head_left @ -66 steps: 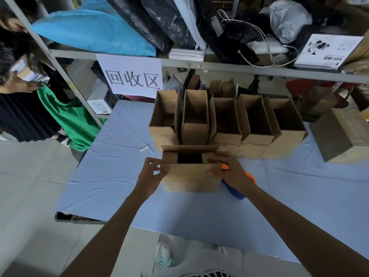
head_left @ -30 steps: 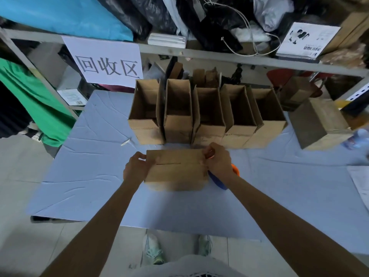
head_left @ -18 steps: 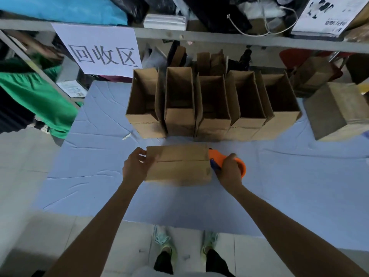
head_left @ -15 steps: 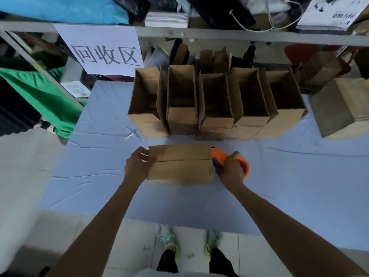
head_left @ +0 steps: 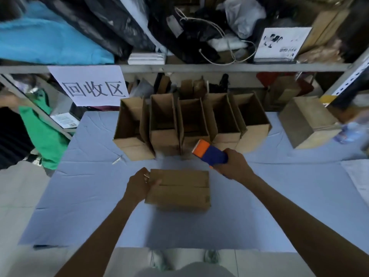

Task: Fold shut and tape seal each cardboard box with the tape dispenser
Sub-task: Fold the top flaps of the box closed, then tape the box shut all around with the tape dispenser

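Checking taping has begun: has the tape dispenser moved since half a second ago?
Yes. The right hand has lifted the dispenser from beside the closed box up toward the row of open boxes.

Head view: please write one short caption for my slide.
Left hand steadies the folded-shut cardboard box while the right hand lifts the tape dispenser.

The tape dispenser [head_left: 210, 153] is orange and blue; the closed box [head_left: 179, 188] plain brown on a pale blue tablecloth [head_left: 89, 186]. At 11 o'clock, a white sign [head_left: 89, 84] carries 3 black characters.
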Demonstrator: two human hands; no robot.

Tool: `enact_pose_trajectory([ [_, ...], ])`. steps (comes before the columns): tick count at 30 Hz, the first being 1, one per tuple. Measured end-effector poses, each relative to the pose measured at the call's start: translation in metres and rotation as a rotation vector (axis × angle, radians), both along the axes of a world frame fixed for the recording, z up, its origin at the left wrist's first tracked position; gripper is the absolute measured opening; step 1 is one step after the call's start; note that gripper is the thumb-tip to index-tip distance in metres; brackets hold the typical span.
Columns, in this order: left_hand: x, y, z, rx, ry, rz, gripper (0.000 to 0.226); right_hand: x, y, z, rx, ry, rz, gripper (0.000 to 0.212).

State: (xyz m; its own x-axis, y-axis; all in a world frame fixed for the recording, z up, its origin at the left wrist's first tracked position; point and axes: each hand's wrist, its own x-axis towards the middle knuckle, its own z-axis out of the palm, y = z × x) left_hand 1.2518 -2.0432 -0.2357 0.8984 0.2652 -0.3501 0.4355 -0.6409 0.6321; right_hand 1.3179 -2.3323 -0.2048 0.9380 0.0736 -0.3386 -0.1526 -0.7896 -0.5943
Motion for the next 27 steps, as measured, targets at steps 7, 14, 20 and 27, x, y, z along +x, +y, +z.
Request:
enact_pose_trajectory([
  [7, 0.005, -0.052, -0.003, 0.046, -0.001, -0.043, 0.035, -0.001, -0.003, 0.064, -0.105, -0.183, 0.339, 0.048],
  [14, 0.015, -0.078, 0.006, 0.075, 0.015, -0.063, 0.022, -0.011, 0.018, 0.065, -0.075, -0.128, 0.537, 0.048],
  [20, 0.019, -0.070, 0.018, -0.174, -0.068, 0.257, 0.018, -0.006, 0.015, 0.063, -0.049, -0.095, 0.536, 0.047],
  [27, 0.026, -0.069, 0.051, -1.044, 0.256, 0.335, 0.038, 0.000, 0.011, 0.057, -0.041, -0.067, 0.516, 0.056],
])
